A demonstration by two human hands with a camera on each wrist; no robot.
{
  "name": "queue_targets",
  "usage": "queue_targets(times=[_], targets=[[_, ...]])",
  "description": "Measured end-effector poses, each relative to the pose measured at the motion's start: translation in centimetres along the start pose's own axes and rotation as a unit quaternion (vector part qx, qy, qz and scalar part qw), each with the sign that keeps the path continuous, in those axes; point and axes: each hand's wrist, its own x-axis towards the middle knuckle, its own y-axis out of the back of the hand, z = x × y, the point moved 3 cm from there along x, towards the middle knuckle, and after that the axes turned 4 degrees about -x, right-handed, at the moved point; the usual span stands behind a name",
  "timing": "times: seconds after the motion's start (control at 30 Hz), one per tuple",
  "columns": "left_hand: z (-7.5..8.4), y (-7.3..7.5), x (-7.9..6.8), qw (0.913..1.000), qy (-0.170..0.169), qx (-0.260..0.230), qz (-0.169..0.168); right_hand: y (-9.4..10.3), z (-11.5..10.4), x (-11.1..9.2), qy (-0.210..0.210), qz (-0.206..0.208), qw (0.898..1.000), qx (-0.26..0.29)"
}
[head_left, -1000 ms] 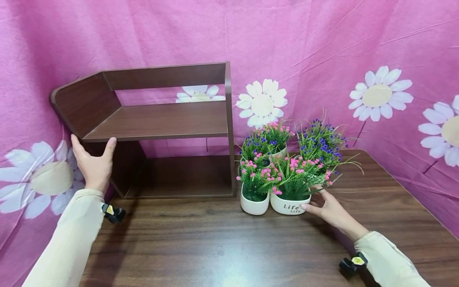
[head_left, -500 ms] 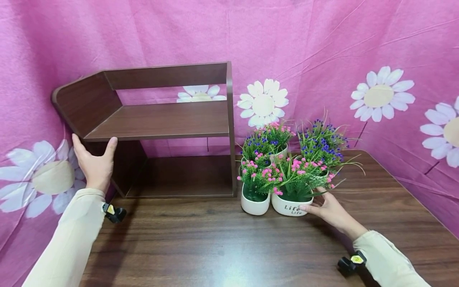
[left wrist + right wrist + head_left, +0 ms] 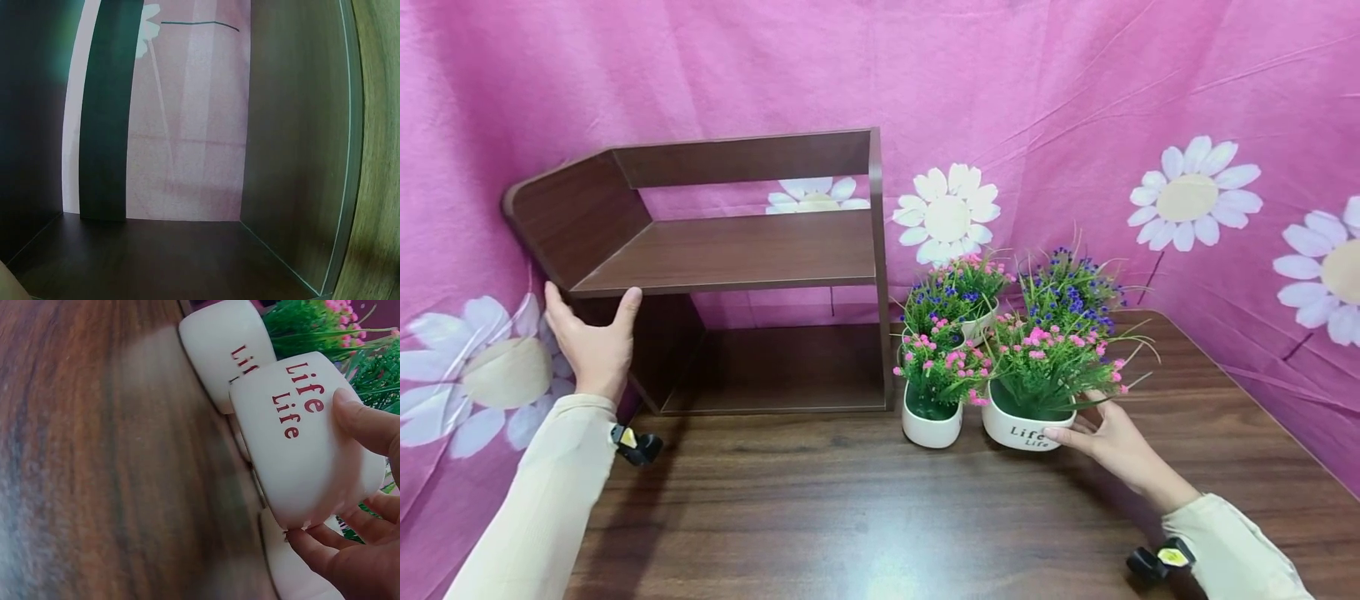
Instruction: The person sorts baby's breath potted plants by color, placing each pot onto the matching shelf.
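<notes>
A dark brown two-tier wooden shelf (image 3: 730, 250) stands at the back left of the table; the left wrist view looks into its lower compartment (image 3: 300, 156). My left hand (image 3: 591, 342) grips its left side panel, thumb on the front edge under the middle board. My right hand (image 3: 1101, 437) holds a white pot marked "Life" (image 3: 1022, 429) with pink flowers, thumb on its side. In the right wrist view this pot (image 3: 300, 444) is tilted and raised off the wood, with my fingers (image 3: 331, 550) under it.
A second white pot with pink flowers (image 3: 931, 421) stands just left of the held one. Two more pots with blue and pink flowers (image 3: 958, 300) (image 3: 1071, 292) stand behind. Pink daisy-print cloth (image 3: 1075, 125) hangs around the brown table (image 3: 850, 517).
My right hand has pulled the "Life" pot to the right, away from its neighbour, and tipped it up a little. The left hand has stayed on the shelf.
</notes>
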Motion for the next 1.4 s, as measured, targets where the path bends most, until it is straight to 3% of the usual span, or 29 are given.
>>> queue_targets(times=[0.3,0.47,0.7,0.93,1.1,1.4], targets=[[0.0,-0.2,0.0,0.9999,0.007,0.003,0.016,1.3,-1.2,-0.1,0.025,0.033,0.999,0.021],[0.3,-0.1,-0.1,0.9998,0.014,0.002,0.013,1.8,-2.5,0.1,0.062,0.059,0.995,0.047],[0.4,-0.1,-0.1,0.9997,0.022,-0.002,0.014,2.7,-6.0,0.5,0.108,0.082,0.991,-0.004],[0.3,-0.1,0.0,0.9997,0.020,-0.008,0.013,2.6,-9.8,1.2,0.122,0.058,0.981,0.137],[0.3,-0.1,0.0,0.9997,0.016,-0.011,0.013,1.8,-12.8,1.9,0.106,0.063,0.991,0.058],[0.4,-0.2,-0.1,0.9997,0.014,-0.011,0.014,-1.9,-18.1,4.0,0.109,-0.015,0.991,0.073]])
